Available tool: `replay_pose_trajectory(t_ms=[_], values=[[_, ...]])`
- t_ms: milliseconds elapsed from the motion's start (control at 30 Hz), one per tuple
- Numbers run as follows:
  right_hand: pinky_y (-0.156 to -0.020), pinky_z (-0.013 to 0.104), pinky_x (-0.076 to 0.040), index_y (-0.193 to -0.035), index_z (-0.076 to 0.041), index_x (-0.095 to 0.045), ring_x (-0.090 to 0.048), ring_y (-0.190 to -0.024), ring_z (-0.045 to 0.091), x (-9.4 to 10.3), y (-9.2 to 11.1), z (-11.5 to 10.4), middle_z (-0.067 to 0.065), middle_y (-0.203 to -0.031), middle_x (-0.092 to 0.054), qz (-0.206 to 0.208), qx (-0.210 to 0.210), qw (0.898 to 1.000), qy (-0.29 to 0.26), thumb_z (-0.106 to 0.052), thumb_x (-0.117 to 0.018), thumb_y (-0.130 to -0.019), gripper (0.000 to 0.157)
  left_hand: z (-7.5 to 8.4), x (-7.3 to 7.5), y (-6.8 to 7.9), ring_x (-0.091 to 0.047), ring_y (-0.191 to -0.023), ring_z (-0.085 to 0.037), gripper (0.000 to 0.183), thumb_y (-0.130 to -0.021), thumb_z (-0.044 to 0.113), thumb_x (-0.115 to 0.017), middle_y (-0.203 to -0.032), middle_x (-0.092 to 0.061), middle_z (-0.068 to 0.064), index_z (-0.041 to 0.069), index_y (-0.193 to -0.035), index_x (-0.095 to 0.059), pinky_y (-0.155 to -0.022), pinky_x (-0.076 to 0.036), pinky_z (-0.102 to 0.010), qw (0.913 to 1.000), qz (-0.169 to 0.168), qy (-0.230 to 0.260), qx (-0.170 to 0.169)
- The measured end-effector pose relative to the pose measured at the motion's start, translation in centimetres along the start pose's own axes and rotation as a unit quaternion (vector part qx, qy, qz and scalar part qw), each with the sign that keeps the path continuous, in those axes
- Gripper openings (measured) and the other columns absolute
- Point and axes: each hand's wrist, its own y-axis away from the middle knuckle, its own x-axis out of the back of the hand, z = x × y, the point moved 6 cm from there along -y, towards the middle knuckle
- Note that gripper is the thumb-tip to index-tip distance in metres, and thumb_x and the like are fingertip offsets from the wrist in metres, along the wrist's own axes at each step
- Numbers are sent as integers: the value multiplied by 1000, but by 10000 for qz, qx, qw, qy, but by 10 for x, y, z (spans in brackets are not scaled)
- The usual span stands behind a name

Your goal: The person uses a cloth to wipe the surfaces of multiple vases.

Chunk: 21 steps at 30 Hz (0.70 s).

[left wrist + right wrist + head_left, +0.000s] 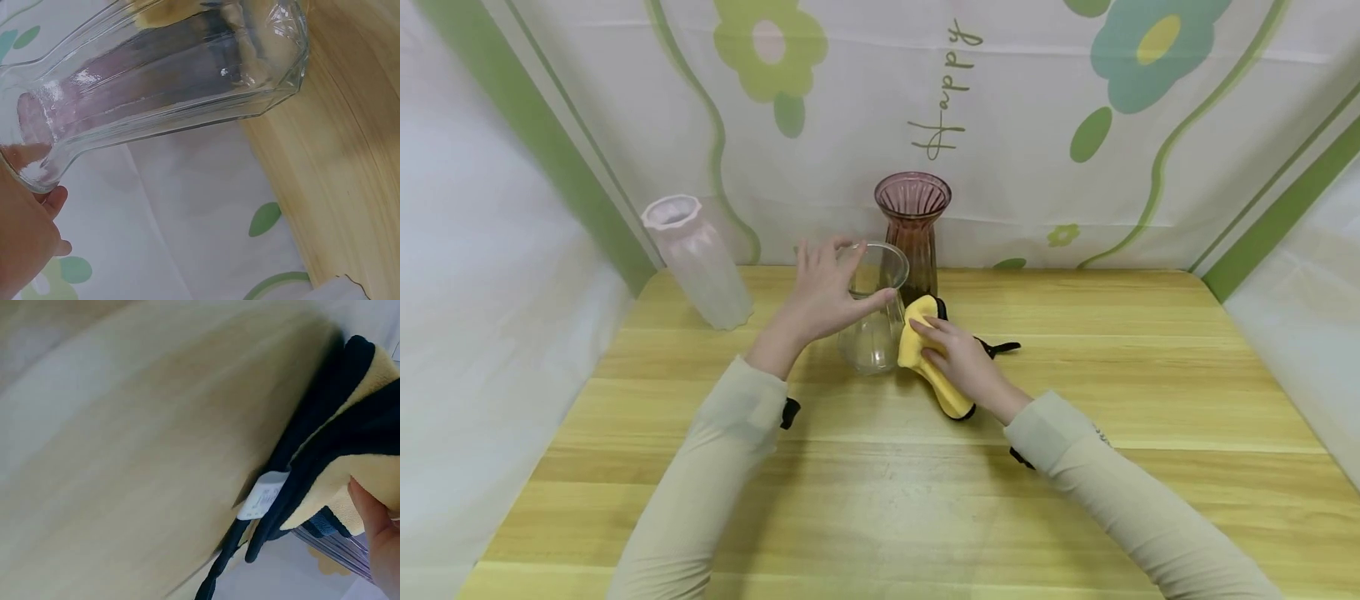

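Observation:
My left hand holds a clear glass vase around its flared neck, fingers on the far left of the rim and thumb on the near right. In the left wrist view the vase fills the top, and the hand is right at its mouth. A yellow cloth with black edging is bunched in my right hand against the vase's right side. From the right wrist, the cloth shows a white tag and a black cord, with fingers pinching its folds.
A purple-to-amber ribbed glass vase stands just behind the clear one. Farther left is a frosted white-pink vase near the table's back edge. A flower-printed curtain backs the wooden table.

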Motion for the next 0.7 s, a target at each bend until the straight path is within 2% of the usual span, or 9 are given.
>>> replay_pose_trajectory(t_ms=[200,533,700], values=[[-98,47,-50,-135,-9,-55,-57,-119,41,4,-2,-3,24,-136,-53,187,152,9997,-1,-6,-65,-88,47,1,1,0,-19,-143,-40,86,-87,61,-54,-152,-27,-19,7,-150,-30,-116,9,-63,10000,-10,73,9],[-96,45,-52,-135,-7,-54,-56,-120,40,30,-19,-25,26,-137,-52,809,298,9944,-604,-6,-65,-89,47,0,4,1,-18,-146,-37,85,-87,55,-52,-157,-24,-15,3,-150,-28,-116,12,-62,9995,-235,204,-59],[-95,43,-52,-134,-5,-55,-57,-119,39,36,-23,-31,26,-136,-52,935,322,9928,-675,-5,-65,-88,47,1,4,1,-20,-145,-38,85,-86,54,-49,-158,-22,-15,3,-150,-26,-116,11,-61,9994,-296,90,-154]])
